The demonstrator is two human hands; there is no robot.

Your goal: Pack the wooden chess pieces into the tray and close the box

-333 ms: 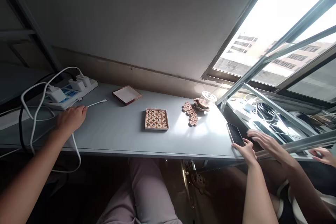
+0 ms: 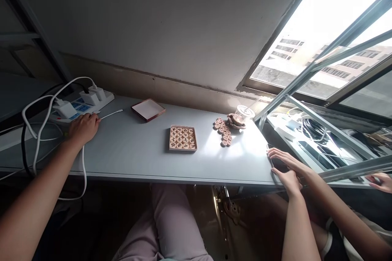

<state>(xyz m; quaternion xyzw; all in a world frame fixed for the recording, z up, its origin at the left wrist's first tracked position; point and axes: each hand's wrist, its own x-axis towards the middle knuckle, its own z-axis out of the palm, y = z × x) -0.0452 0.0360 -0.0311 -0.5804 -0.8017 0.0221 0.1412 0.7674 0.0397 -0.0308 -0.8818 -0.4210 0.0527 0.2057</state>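
At the left of the desk, my left hand [image 2: 83, 128] is closed around a white charging cable [image 2: 110, 113]; its plug end sticks out past the fingers to the right. At the right end of the desk, my right hand [image 2: 288, 180] grips the near edge of a dark smartphone [image 2: 270, 160]. Another person's hand [image 2: 284, 158] reaches over the phone from the right and touches its far side. Both hands hide most of the phone. Between my hands, an open box [image 2: 183, 149] holds several round wooden xiangqi pieces [image 2: 183, 135].
A power strip [image 2: 105, 100] with white adapters and looping cables is beside my left hand. The box lid [image 2: 148, 110] rests near the wall. More loose pieces [image 2: 223, 131] lie by a clear plastic cup [image 2: 244, 113]. A metal frame [image 2: 283, 89] rises at the right.
The other person's hand has moved left onto the phone, covering it. My left hand with the cable has shifted slightly up and left.
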